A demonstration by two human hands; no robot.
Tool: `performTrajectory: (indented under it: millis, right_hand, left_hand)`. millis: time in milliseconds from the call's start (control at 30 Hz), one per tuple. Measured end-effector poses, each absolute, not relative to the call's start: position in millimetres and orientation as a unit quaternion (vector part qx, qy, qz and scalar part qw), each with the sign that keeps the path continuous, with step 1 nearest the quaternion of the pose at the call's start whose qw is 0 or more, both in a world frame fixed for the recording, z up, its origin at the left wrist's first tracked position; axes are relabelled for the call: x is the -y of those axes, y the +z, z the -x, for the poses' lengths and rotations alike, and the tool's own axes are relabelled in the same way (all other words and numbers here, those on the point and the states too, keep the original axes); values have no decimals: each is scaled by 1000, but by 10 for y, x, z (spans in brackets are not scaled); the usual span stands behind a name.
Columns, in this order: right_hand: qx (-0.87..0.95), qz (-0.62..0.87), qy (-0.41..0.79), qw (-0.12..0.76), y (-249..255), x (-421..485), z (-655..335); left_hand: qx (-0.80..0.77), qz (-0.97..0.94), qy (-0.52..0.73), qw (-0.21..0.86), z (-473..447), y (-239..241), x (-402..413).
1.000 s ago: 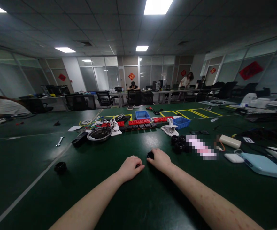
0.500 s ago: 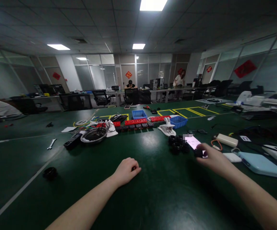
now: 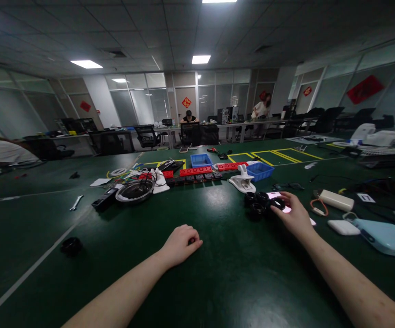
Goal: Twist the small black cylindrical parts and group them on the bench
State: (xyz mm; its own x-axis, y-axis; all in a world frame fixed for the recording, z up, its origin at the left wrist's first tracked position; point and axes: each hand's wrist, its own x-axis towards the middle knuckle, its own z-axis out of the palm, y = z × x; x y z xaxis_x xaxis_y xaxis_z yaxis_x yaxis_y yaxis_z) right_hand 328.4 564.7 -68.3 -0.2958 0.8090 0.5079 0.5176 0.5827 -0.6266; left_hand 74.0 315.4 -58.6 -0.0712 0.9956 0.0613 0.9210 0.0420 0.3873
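The cluster of rings sits on the table, and everything else falls around it. The right hand lies just to its right, fingertips touching the nearest ring, over a phone. The left hand rests on the table nearer than the rings and to their left. Behind the rings stands a clamp, with a bin just right of it. Far left of the rings lies a bowl; a lone ring lies farther left and nearer. Right of the rings lies a power bank.
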Motion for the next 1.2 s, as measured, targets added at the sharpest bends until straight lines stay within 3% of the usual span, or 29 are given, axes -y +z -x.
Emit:
performTrajectory:
  millis: [233, 567, 900, 1067, 1200]
  right_hand:
    - [831, 439, 169, 297, -746, -5710, -3254]
    - [818, 420, 190, 344, -813, -5678, -3277]
    - [816, 433, -15, 383, -517, -5412, -3278]
    - [848, 334, -10, 411, -491, -5088, -3057]
    - [876, 276, 46, 394, -599, -5048, -2976]
  left_hand:
    - [-708, -681, 167, 91, -725, -611, -3159]
    - [-701, -684, 185, 77, -712, -637, -3121]
    - [-722, -661, 196, 58, -713, -656, -3080]
    - [-758, -627, 175, 34, -740, -217, -2909]
    - [-805, -539, 246, -1, -479, 310, -2404]
